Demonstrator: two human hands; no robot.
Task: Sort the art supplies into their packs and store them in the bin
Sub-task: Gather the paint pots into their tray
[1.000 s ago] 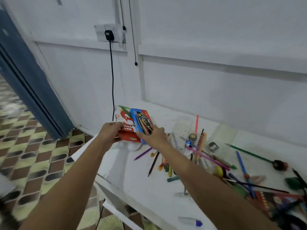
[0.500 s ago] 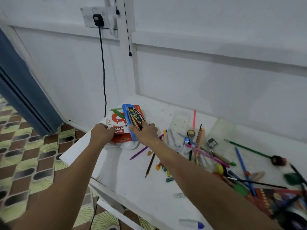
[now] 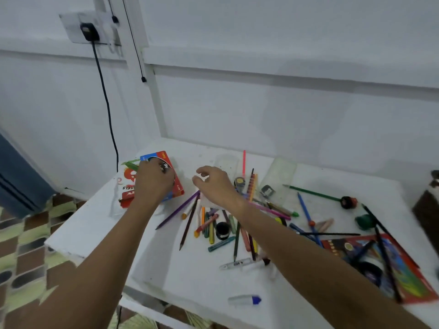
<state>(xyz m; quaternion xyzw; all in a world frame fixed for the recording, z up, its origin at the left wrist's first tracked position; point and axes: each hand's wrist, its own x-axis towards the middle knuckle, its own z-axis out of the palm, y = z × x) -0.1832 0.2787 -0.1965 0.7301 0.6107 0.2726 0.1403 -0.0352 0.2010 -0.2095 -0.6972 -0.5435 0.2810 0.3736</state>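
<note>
Left hand (image 3: 152, 181) lies on the blue-red pack (image 3: 166, 172) at the counter's (image 3: 166, 269) far-left corner, fingers curled over its top, atop a red-white pack (image 3: 127, 186). Right hand (image 3: 213, 184) hovers w/ fingers loosely curled, holding nothing, just above the loose pencils & crayons (image 3: 213, 226) mid-counter. Both arms stretched fwd.

Left arm stretched far forward, bare | my left hand (image 3: 154, 181) lies palm down, fingers bent over the pack (image 3: 166, 173), pressing on top | right arm reaching in from lower right | my right hand (image 3: 215, 184) hovers in the air, fingers loosely curled, thumb apart, holding nothing | hands near, not touching
</note>
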